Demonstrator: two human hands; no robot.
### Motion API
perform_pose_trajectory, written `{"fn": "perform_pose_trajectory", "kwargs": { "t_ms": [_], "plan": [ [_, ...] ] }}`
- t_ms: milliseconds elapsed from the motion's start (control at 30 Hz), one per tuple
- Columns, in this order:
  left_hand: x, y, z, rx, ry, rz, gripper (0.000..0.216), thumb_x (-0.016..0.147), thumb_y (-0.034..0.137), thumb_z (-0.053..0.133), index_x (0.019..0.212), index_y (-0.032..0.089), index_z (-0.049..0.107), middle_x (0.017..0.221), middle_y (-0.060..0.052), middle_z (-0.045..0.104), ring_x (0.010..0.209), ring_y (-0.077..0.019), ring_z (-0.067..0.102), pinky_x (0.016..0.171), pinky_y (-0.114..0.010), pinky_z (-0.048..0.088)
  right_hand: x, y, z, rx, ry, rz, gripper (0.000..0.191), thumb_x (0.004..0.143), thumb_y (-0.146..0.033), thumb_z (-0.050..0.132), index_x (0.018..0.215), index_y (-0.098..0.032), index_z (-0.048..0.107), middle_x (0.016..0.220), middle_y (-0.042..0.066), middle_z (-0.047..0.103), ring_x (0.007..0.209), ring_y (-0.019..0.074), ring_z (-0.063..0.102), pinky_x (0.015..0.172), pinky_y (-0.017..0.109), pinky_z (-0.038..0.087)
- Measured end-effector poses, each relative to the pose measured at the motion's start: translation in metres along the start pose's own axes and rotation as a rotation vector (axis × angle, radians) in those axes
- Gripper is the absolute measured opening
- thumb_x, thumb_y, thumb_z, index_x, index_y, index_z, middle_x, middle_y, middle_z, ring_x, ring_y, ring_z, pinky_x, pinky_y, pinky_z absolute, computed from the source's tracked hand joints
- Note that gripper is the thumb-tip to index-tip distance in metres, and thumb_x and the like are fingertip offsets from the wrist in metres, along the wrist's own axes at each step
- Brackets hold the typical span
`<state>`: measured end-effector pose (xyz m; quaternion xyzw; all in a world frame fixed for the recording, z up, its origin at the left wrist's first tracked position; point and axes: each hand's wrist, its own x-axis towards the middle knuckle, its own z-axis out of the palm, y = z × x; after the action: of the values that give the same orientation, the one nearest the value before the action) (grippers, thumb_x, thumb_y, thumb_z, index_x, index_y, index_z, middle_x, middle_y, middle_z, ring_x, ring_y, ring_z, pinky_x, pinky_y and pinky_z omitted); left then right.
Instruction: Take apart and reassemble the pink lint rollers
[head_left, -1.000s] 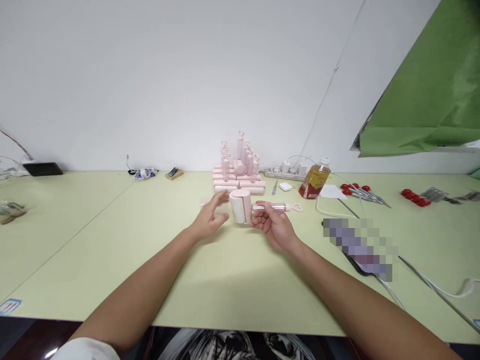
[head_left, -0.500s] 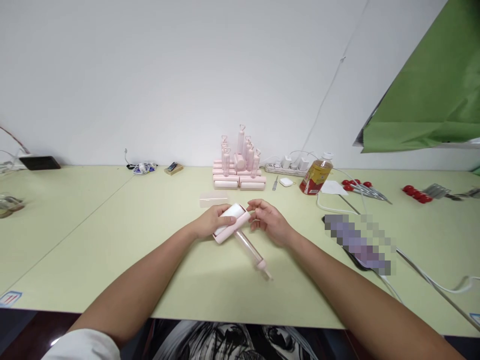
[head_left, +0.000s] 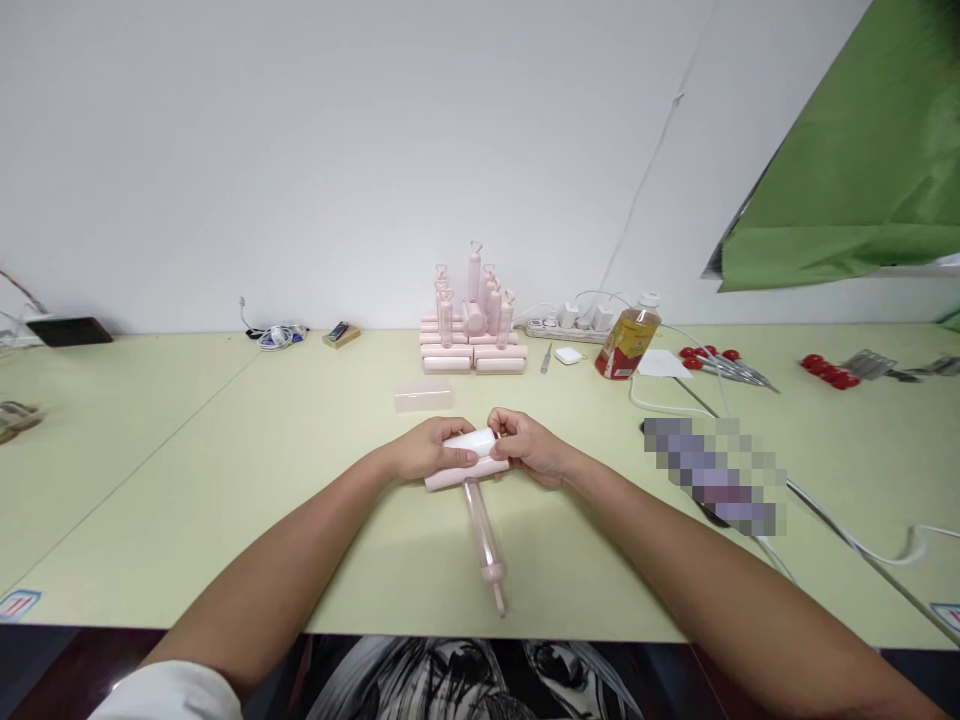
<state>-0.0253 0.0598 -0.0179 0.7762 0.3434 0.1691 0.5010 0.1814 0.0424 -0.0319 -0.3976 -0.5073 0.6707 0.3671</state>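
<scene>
Two hands share our pink roller (head_left: 472,476) over the table (head_left: 375,585), the left hand (head_left: 421,447) clamped around its left side, the right hand (head_left: 529,443) pinching its right end, and we think it could twist free if either grip slackened.

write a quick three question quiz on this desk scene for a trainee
1. True or false: the left hand and right hand both touch the pink-and-white roller.
2. Which lies nearer the roller: A, the see-through pinkish piece; or B, the drink bottle?
3. Fill in: the roller's clear handle points toward the table's ___ edge (near/far).

Key: 1. true; 2. A; 3. near.
</scene>
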Motion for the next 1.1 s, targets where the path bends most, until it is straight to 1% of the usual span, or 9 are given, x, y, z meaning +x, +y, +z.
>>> {"fn": "perform_pose_trajectory", "kwargs": {
  "t_ms": [100, 200, 267, 400, 500, 600, 700, 867, 1100],
  "plan": [
    [0.003, 0.000, 0.000, 0.035, 0.072, 0.008, 0.036, 0.079, 0.046, 0.062, 0.101, 0.017, 0.062, 0.092, -0.003, 0.062, 0.082, -0.0187, 0.057, 0.070, -0.027, 0.044, 0.002, 0.003, 0.002, -0.054, 0.069, -0.007, 0.028, 0.054, -0.014, 0.064, 0.067, -0.021, 0.040, 0.055, -0.010, 0.046, 0.046, 0.0098, 0.049, 0.045, 0.026, 0.049],
    [0.010, -0.006, -0.002, 0.119, 0.277, 0.025, 0.037, 0.081, 0.046, 0.057, 0.103, 0.016, 0.059, 0.092, -0.003, 0.062, 0.083, -0.0198, 0.057, 0.073, -0.030, 0.045, 0.005, 0.010, 0.002, -0.127, 0.167, -0.046, 0.030, 0.058, -0.019, 0.064, 0.063, -0.022, 0.035, 0.049, -0.011, 0.040, 0.043, 0.0093, 0.046, 0.044, 0.025, 0.047],
    [0.013, -0.012, -0.005, 0.172, 0.387, 0.038, 0.038, 0.081, 0.045, 0.057, 0.106, 0.016, 0.059, 0.095, -0.004, 0.063, 0.087, -0.0216, 0.057, 0.078, -0.033, 0.045, 0.007, 0.015, 0.001, -0.177, 0.209, -0.070, 0.027, 0.061, -0.022, 0.065, 0.065, -0.022, 0.039, 0.051, -0.010, 0.046, 0.044, 0.0098, 0.047, 0.044, 0.024, 0.045],
    [0.012, -0.022, -0.012, 0.194, 0.332, 0.115, 0.047, 0.075, 0.038, 0.064, 0.117, 0.017, 0.061, 0.111, -0.007, 0.063, 0.101, -0.0254, 0.059, 0.091, -0.037, 0.045, 0.006, 0.018, -0.003, -0.340, 0.294, -0.133, 0.018, 0.065, -0.025, 0.067, 0.069, -0.020, 0.050, 0.054, -0.007, 0.052, 0.048, 0.0095, 0.045, 0.044, 0.021, 0.036],
    [0.007, -0.025, -0.015, 0.168, 0.289, 0.117, 0.058, 0.069, 0.035, 0.070, 0.123, 0.018, 0.058, 0.118, -0.009, 0.059, 0.105, -0.0268, 0.058, 0.094, -0.038, 0.045, 0.004, 0.015, -0.007, -0.552, 0.361, -0.210, 0.021, 0.070, -0.028, 0.067, 0.088, -0.021, 0.058, 0.063, -0.005, 0.056, 0.055, 0.0108, 0.049, 0.050, 0.021, 0.037],
    [0.007, -0.029, -0.016, -0.022, 0.288, 0.084, 0.065, 0.066, 0.034, 0.074, 0.125, 0.019, 0.051, 0.110, -0.008, 0.061, 0.096, -0.0232, 0.060, 0.085, -0.036, 0.049, 0.002, 0.012, -0.010, -0.592, 0.305, -0.230, 0.044, 0.075, -0.029, 0.064, 0.118, -0.024, 0.056, 0.086, -0.001, 0.063, 0.064, 0.0117, 0.055, 0.056, 0.023, 0.043],
    [0.012, -0.035, -0.014, -0.281, 0.322, 0.130, 0.066, 0.064, 0.031, 0.078, 0.119, 0.021, 0.044, 0.101, -0.005, 0.060, 0.089, -0.0182, 0.060, 0.077, -0.031, 0.051, 0.003, 0.011, -0.012, -0.465, 0.203, -0.206, 0.052, 0.078, -0.026, 0.058, 0.129, -0.021, 0.052, 0.080, -0.001, 0.062, 0.059, 0.0111, 0.052, 0.053, 0.023, 0.043],
    [0.020, -0.039, -0.012, -0.486, 0.516, 0.200, 0.059, 0.058, 0.030, 0.085, 0.099, 0.020, 0.043, 0.094, 0.000, 0.055, 0.074, -0.0098, 0.056, 0.064, -0.022, 0.049, 0.007, 0.010, -0.014, -0.260, 0.179, -0.140, 0.054, 0.078, -0.028, 0.058, 0.130, -0.015, 0.054, 0.068, -0.001, 0.062, 0.062, 0.0141, 0.058, 0.048, 0.022, 0.046],
    [0.020, -0.036, -0.015, -0.500, 0.536, 0.166, 0.058, 0.054, 0.032, 0.087, 0.093, 0.017, 0.047, 0.082, 0.004, 0.055, 0.067, -0.0074, 0.055, 0.061, -0.021, 0.048, 0.008, 0.011, -0.017, -0.215, 0.149, -0.148, 0.047, 0.073, -0.030, 0.064, 0.117, -0.013, 0.059, 0.063, -0.003, 0.063, 0.056, 0.0133, 0.059, 0.056, 0.025, 0.049]
  ]
}}
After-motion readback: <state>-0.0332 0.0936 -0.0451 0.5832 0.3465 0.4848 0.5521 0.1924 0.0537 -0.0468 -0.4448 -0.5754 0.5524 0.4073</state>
